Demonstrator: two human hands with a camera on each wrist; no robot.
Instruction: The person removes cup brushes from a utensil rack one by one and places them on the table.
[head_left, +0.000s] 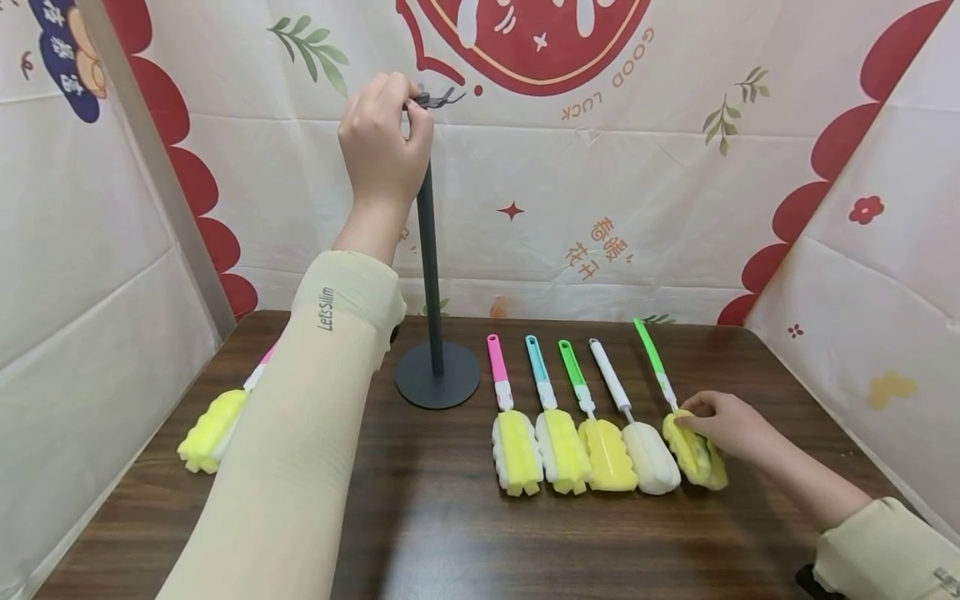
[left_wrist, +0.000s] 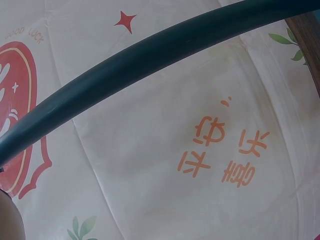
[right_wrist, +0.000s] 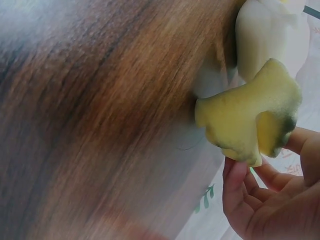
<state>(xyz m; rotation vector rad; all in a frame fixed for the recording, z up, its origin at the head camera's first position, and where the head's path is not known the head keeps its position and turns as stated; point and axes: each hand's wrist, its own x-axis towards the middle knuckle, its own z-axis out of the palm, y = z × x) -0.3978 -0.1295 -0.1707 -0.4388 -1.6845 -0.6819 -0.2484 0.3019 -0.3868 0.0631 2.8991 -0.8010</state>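
Note:
My left hand (head_left: 386,137) is raised, gripping the top of a dark upright stand (head_left: 429,267) just below its small metal hooks (head_left: 444,99). The left wrist view shows the dark pole (left_wrist: 150,60), with only a sliver of the hand at the edge. Over at the right end of a row, my right hand (head_left: 731,427) pinches the yellow sponge head of a green-handled sponge brush (head_left: 693,458). Dark patches mark that sponge (right_wrist: 245,120) in the right wrist view. Beside it lies a white sponge brush (head_left: 651,458).
Left of the white brush lie a green-handled brush (head_left: 606,454), a blue-handled brush (head_left: 562,450) and a pink-handled brush (head_left: 517,450). Another pink-handled brush (head_left: 213,433) is partly behind my left sleeve. The brown table (head_left: 450,533) meets printed cloth walls (head_left: 675,208).

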